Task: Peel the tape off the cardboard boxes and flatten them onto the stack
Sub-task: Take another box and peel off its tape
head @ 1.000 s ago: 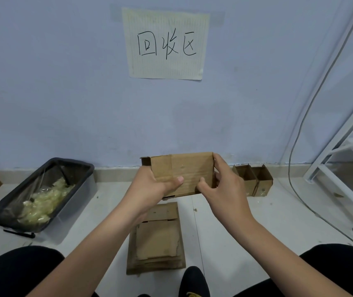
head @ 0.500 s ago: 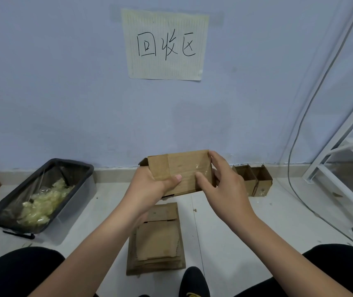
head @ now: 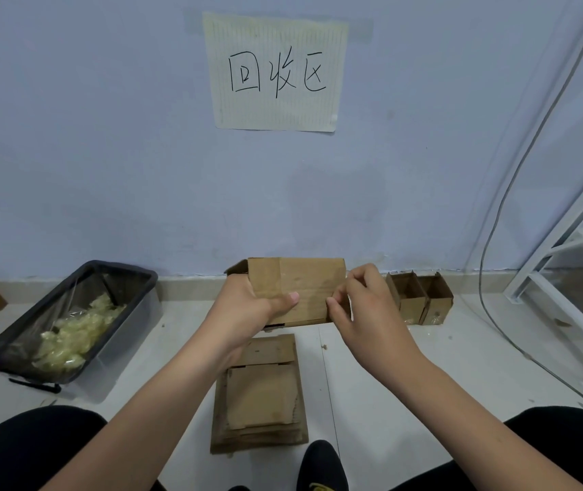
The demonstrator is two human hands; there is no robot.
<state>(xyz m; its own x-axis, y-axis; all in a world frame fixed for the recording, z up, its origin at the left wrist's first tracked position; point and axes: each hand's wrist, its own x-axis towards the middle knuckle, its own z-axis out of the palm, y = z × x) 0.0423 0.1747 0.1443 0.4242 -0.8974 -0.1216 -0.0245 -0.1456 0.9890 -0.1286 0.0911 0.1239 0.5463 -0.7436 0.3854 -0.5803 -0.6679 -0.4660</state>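
Note:
I hold a small brown cardboard box [head: 304, 285] in the air in front of the wall. My left hand [head: 247, 306] grips its left end, thumb across the front face. My right hand [head: 364, 306] is at the box's right edge with curled fingers, thumb and fingertips pinching at that edge; the clear tape there is too faint to make out. Below on the floor lies the stack of flattened boxes [head: 259, 398]. Two more upright open boxes [head: 421, 297] stand against the wall to the right.
A black bin [head: 120, 278] lined with clear plastic and holding crumpled tape sits at the left. A white metal rack [head: 566, 264] and a hanging cable [head: 488, 278] are at the right. My knees and a shoe [head: 321, 466] frame the bottom.
My right hand has slid from the box's front face to its right edge and curled its fingers into a pinch. The box has tilted slightly; the left hand keeps its grip.

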